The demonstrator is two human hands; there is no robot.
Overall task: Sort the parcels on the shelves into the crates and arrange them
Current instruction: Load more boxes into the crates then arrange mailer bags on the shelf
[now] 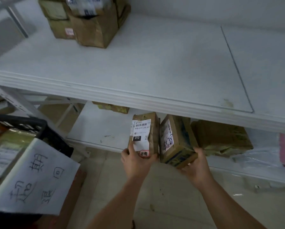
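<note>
While both bare forearms reach forward under the white upper shelf (138,63), each hand holds its own parcel at the front edge of the white lower shelf (98,128). The left hand (136,160) grips the near end of a brown paper-wrapped parcel with a white barcode label (145,134), thumb laid along the label's left side and fingers curled up round the bottom right corner; a small red-edged sticker sits just above those fingers. The right hand (196,165) cups the near lower corner of a brown cardboard box with blue print and black handwriting (174,141), fingers wrapped round its right edge. The two parcels stand side by side, touching or nearly so, both tilted slightly. Just right of the box, a crumpled brown cardboard parcel (221,138) lies on the lower shelf. Up on the upper shelf's far left corner stands a stack of brown cardboard boxes (87,22). At lower left, a black plastic crate (44,129) carries a white paper sign with black handwritten characters (36,177).
</note>
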